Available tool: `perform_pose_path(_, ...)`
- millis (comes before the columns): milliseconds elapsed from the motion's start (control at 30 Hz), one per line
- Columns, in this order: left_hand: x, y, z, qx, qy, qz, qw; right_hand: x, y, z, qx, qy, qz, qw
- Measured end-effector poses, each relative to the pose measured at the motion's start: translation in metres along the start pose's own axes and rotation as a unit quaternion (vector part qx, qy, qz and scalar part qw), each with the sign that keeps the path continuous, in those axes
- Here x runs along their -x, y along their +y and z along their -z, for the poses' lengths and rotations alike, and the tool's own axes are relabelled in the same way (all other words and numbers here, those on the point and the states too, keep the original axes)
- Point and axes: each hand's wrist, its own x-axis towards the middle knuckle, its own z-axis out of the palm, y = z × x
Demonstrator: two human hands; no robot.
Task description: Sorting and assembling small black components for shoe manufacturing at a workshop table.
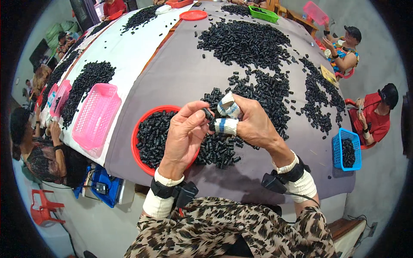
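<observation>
Above the red round basin [136, 151], my left hand [183, 139] pinches a small black cylindrical plastic part [208, 114] between thumb and fingers. Close against it is my right hand [257, 125], its fingers closed on another small black piece [211, 125], mostly hidden. White knitted covers with blue stripes [227, 125] wrap the thumb and forefinger of this hand. Many loose black parts of the same kind fill the basin. A pile of black parts [217, 152] lies on the grey cloth under my hands and spreads away to the far side.
A pink basket [97, 118] stands at the left, and a blue basket [346, 149] holds black parts at the right edge. A red lid-like dish [193, 15] and a green basket [263, 14] lie far off. Several co-workers sit around the table, including a person in red [373, 114].
</observation>
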Motion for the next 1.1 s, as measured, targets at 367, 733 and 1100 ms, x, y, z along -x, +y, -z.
perform_pose_path(367,0.006,0.001,-0.010,-0.086,0.039,-0.002,0.995,0.001,-0.004,0.006,-0.084,0.013,-0.022,0.996)
perform_pose_path(733,0.000,-0.005,-0.006,-0.028,0.014,0.068,0.997,-0.005,-0.005,0.014,-0.080,-0.002,-0.052,0.995)
perform_pose_path(1100,-0.004,-0.006,-0.006,0.135,-0.002,0.068,0.988,0.000,0.001,0.016,-0.028,-0.037,-0.021,0.999)
